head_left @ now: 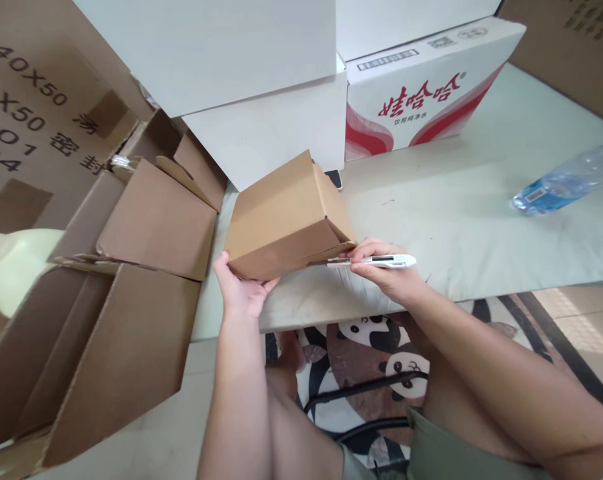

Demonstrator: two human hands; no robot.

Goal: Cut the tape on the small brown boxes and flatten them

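Note:
A brown cardboard box (276,203) is tilted up over the near part of the pale green table cover. My left hand (244,290) grips its lower left corner, thumb up the side and fingers underneath. In my right hand (379,267) is a white utility knife (394,261), held between thumb and fingers. Its blade lies along the box's lower right edge, where a flap stands slightly apart. Whether the blade is inside the seam I cannot tell. Behind the box, a small dark object (334,179) is mostly hidden.
Open cardboard boxes (156,220) crowd the left side. White cartons (266,127) and a red-and-white water carton (421,100) stand at the back. A clear plastic bottle (561,183) lies at right on the table cover (461,227). A panda-patterned mat (351,360) is below.

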